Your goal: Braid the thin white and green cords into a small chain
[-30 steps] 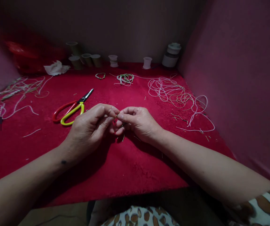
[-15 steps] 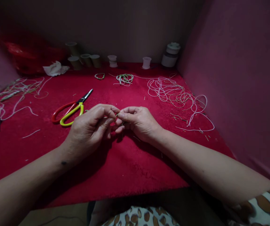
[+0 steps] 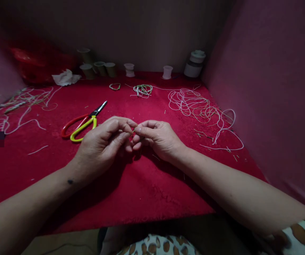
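Note:
Over the middle of the red cloth [image 3: 152, 191], my left hand [image 3: 106, 140] and my right hand [image 3: 161, 136] meet at the fingertips. Between them is a thin green cord [image 3: 134, 131], mostly hidden by the fingers. Each hand pinches it with thumb and forefinger, and the other fingers curl beneath. Just left of my left hand lie scissors [image 3: 84, 124] with one red and one yellow handle, blades pointing away. Short cord snippets lie by my right hand.
Farther back lie a small cord bracelet [image 3: 114, 86] and a bundle of braided cords [image 3: 142, 90]. Loose white cord [image 3: 189, 102] tangles at the right, more cord [image 3: 26, 101] at the left. Spools [image 3: 167, 72], a jar [image 3: 195, 63], crumpled tissue [image 3: 66, 77] and a red bag [image 3: 39, 65] line the back.
Both hands stay pinched together with hardly any movement of the fingers. The whole view has shifted slightly, so the things on the table appear a little farther right.

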Motion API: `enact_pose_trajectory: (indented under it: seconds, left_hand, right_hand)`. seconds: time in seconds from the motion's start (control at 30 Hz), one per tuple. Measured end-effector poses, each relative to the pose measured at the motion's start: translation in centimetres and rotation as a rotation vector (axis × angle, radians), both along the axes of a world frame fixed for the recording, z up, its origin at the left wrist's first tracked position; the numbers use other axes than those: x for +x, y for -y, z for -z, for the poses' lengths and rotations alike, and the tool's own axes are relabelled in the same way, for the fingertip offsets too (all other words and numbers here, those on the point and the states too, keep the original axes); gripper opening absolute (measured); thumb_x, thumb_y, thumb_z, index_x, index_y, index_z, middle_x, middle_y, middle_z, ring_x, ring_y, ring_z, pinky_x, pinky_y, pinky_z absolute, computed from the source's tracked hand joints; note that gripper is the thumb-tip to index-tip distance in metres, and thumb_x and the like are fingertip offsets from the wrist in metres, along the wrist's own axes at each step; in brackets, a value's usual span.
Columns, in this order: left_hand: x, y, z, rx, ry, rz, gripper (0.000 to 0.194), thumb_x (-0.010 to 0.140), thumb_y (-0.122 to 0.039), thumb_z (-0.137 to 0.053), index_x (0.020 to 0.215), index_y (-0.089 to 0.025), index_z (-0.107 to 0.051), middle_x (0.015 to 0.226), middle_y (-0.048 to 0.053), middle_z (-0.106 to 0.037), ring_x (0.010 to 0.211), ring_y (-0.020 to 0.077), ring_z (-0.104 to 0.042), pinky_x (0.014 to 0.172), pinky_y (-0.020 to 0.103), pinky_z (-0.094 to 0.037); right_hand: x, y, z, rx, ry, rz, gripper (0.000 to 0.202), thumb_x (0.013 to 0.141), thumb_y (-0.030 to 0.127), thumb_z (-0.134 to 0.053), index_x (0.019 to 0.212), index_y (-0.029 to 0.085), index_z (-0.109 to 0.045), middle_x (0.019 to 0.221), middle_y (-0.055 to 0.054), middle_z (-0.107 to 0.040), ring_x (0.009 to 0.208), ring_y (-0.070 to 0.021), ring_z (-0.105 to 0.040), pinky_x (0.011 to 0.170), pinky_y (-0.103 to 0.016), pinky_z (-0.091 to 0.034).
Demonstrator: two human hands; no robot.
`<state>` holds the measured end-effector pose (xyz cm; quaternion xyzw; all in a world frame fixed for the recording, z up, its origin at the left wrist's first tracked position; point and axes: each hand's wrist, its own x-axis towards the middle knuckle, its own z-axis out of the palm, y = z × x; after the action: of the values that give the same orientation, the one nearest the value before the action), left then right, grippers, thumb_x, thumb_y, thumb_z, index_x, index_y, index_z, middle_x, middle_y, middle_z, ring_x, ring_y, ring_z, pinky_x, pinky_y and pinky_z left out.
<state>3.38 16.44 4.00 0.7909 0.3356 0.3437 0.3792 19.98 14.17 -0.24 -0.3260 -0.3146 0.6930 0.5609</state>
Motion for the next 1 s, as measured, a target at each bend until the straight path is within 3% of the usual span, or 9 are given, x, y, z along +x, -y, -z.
enact_pose_trajectory:
  seconds: [0.13, 0.3, 0.43, 0.57, 0.7, 0.83, 1.0]
  left_hand:
    - [0.1, -0.1, -0.6, -0.085, 0.041, -0.015, 0.018, 0.086, -0.019, -0.059, 0.07, -0.022, -0.064, 0.095, 0.006, -0.068, 0.062, 0.0134, -0.063, 0.06, 0.027, -0.055]
    - [-0.1, -0.7, -0.2, -0.441, 0.158, -0.036, 0.007, 0.087, -0.026, -0.064, 0.082, -0.021, -0.064, 0.065, 0.001, -0.065, 0.052, 0.012, -0.059, 0.049, 0.021, -0.049]
    - [-0.2, -1.3, 0.1, -0.618, 0.199, -0.039, 0.013, 0.085, -0.029, -0.068, 0.081, -0.019, -0.061, 0.053, -0.001, -0.061, 0.039, 0.0099, -0.051, 0.04, 0.02, -0.042]
    - [0.0, -1.7, 0.0, -0.699, 0.323, -0.093, 0.008, 0.082, -0.02, -0.068, 0.087, -0.016, -0.062, 0.059, 0.0, -0.066, 0.04, 0.0114, -0.055, 0.04, 0.022, -0.047]
    - [0.1, -1.9, 0.3, -0.779, 0.34, -0.13, 0.013, 0.075, -0.011, -0.071, 0.085, -0.014, -0.064, 0.062, 0.002, -0.067, 0.036, 0.0104, -0.053, 0.032, 0.019, -0.042]
    - [0.1, -1.8, 0.8, -0.877, 0.324, -0.052, 0.01, 0.075, -0.015, -0.077, 0.078, -0.014, -0.067, 0.055, 0.002, -0.064, 0.035, 0.009, -0.052, 0.032, 0.016, -0.039]
    - [0.1, -1.4, 0.9, -0.815, 0.392, -0.079, 0.008, 0.077, -0.017, -0.077, 0.077, -0.016, -0.069, 0.05, -0.001, -0.06, 0.038, 0.0081, -0.052, 0.036, 0.016, -0.041]
  right_hand:
    - [-0.1, 0.1, -0.2, 0.027, 0.015, 0.03, 0.016, 0.079, 0.022, -0.077, 0.077, 0.014, -0.064, 0.064, -0.001, -0.07, 0.053, -0.013, -0.069, 0.054, -0.023, -0.057]
    - [-0.2, 0.2, -0.3, 0.05, 0.051, 0.043, 0.019, 0.078, 0.027, -0.079, 0.078, 0.015, -0.064, 0.064, -0.001, -0.07, 0.054, -0.0122, -0.067, 0.054, -0.022, -0.057]
    - [-0.2, 0.4, -0.5, 0.054, 0.082, 0.041, 0.023, 0.076, 0.03, -0.081, 0.079, 0.014, -0.065, 0.063, -0.001, -0.07, 0.052, -0.0108, -0.066, 0.054, -0.022, -0.057]
    - [-0.2, 0.5, -0.6, 0.066, 0.107, 0.074, 0.023, 0.077, 0.031, -0.08, 0.079, 0.015, -0.064, 0.061, 0.001, -0.068, 0.05, -0.0104, -0.065, 0.052, -0.02, -0.056]
    - [-0.2, 0.5, -0.7, 0.072, 0.137, 0.122, 0.019, 0.081, 0.03, -0.076, 0.079, 0.016, -0.063, 0.06, 0.002, -0.068, 0.048, -0.0096, -0.063, 0.049, -0.019, -0.054]
    - [-0.2, 0.5, -0.8, 0.073, 0.165, 0.153, 0.019, 0.081, 0.03, -0.075, 0.08, 0.017, -0.062, 0.061, 0.002, -0.067, 0.049, -0.0088, -0.063, 0.051, -0.018, -0.054]
    - [-0.4, 0.6, -0.8, 0.106, 0.196, 0.137, 0.018, 0.082, 0.03, -0.073, 0.079, 0.017, -0.061, 0.061, 0.003, -0.067, 0.047, -0.0086, -0.062, 0.049, -0.019, -0.052]
